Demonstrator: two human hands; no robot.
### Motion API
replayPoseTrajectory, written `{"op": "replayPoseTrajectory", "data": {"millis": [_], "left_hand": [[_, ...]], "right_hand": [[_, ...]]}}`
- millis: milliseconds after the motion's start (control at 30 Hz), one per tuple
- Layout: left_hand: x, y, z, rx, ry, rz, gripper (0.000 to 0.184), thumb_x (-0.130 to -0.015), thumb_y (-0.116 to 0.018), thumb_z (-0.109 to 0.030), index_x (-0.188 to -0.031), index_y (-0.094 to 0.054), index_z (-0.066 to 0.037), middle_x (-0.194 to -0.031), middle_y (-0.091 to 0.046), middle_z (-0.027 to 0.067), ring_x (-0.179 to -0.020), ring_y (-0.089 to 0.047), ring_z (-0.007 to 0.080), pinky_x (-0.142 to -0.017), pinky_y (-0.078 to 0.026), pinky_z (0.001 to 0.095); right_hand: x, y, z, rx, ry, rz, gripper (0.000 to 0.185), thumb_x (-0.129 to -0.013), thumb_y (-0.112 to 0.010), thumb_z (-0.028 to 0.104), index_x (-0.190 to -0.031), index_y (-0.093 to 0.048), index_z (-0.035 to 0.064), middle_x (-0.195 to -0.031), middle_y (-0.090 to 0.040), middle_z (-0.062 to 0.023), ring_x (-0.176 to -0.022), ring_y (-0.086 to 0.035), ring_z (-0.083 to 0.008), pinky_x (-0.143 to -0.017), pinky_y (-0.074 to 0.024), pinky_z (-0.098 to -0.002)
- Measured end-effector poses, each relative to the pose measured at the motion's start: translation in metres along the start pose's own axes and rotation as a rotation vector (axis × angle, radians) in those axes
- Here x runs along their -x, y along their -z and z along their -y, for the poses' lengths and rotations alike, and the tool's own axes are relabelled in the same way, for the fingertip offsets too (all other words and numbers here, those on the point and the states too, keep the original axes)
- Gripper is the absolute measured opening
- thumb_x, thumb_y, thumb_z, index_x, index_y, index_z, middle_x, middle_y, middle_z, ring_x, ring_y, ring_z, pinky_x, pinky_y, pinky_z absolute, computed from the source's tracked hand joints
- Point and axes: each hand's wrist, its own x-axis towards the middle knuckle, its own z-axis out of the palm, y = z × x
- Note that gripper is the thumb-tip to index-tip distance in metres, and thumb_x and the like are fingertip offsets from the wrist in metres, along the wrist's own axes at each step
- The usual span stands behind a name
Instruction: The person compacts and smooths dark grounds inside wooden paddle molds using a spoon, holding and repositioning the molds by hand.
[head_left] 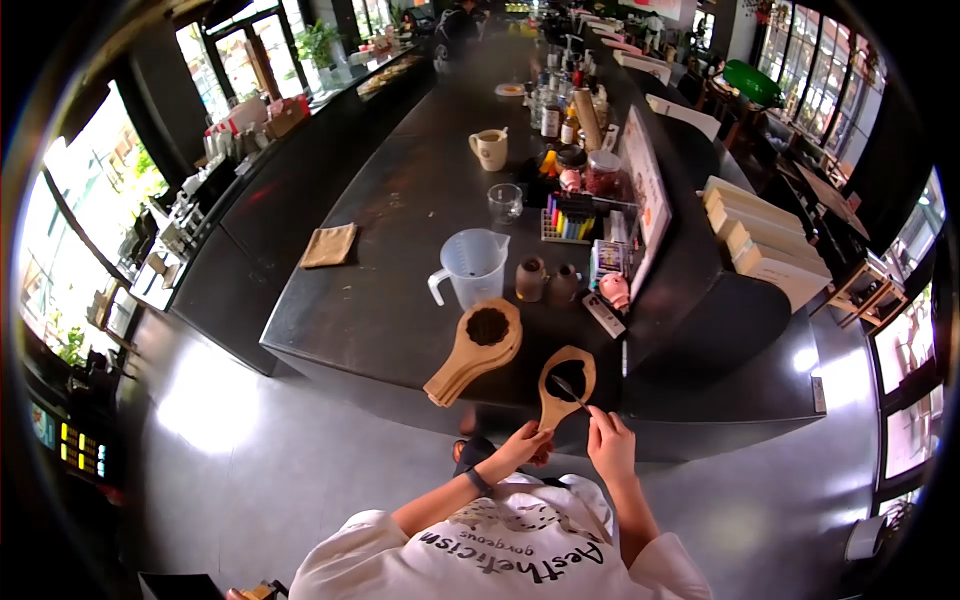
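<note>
My left hand (523, 445) grips the handle of a wooden paddle-shaped holder (582, 362) with a dark round middle, held at the counter's front edge. In my right hand (611, 440) is a thin spoon-like tool (574, 394), its tip over the dark middle; its exact kind is too small to tell. To the left lies a stack of similar wooden holders (462, 362), the top one with dark matter in a scalloped recess (488, 326). Behind that stack stands a clear measuring jug (473, 265). Two small brown pots (531, 279) are beside the jug.
On the dark counter (400, 215) are a folded brown cloth (330, 246), a glass cup (505, 203), a cream mug (489, 151), colored markers (572, 220) and a pink pig figurine (614, 291). Several bottles (551, 115) stand farther back. An upright board (648, 190) borders the right side.
</note>
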Motion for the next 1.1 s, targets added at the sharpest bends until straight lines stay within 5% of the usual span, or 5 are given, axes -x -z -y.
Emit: {"op": "replayPoseTrajectory", "data": {"millis": [467, 700, 1100], "left_hand": [[-0.001, 0.001, 0.001, -0.009, -0.027, 0.002, 0.024, -0.102, -0.052, -0.032, -0.103, -0.049, -0.009, -0.088, -0.059, 0.0025, -0.072, -0.058, 0.0106, -0.065, -0.050, 0.0254], [-0.011, 0.009, 0.011, -0.009, -0.043, 0.021, 0.021, -0.103, -0.051, -0.030, -0.104, -0.049, -0.009, -0.087, -0.060, 0.0020, -0.071, -0.059, 0.0105, -0.060, -0.049, 0.0239], [-0.008, 0.005, 0.007, -0.034, -0.013, -0.035, 0.027, -0.103, -0.051, -0.032, -0.109, -0.049, -0.006, -0.088, -0.059, 0.0047, -0.070, -0.059, 0.0122, -0.061, -0.049, 0.0246]], "right_hand": [[0.002, -0.009, -0.011, 0.099, -0.032, 0.066, 0.023, -0.087, -0.060, 0.009, -0.109, -0.067, 0.0113, -0.080, -0.061, -0.0098, -0.063, -0.063, -0.0326, -0.054, -0.0528, -0.0413], [-0.005, -0.004, -0.011, -0.056, -0.053, -0.001, 0.022, -0.089, -0.059, 0.003, -0.109, -0.068, 0.0079, -0.081, -0.063, -0.0163, -0.071, -0.064, -0.0374, -0.062, -0.0518, -0.0432], [-0.007, -0.006, -0.022, 0.023, -0.040, -0.086, 0.021, -0.089, -0.061, 0.005, -0.109, -0.067, 0.0077, -0.078, -0.062, -0.0121, -0.065, -0.063, -0.0331, -0.056, -0.0519, -0.0403]]}}
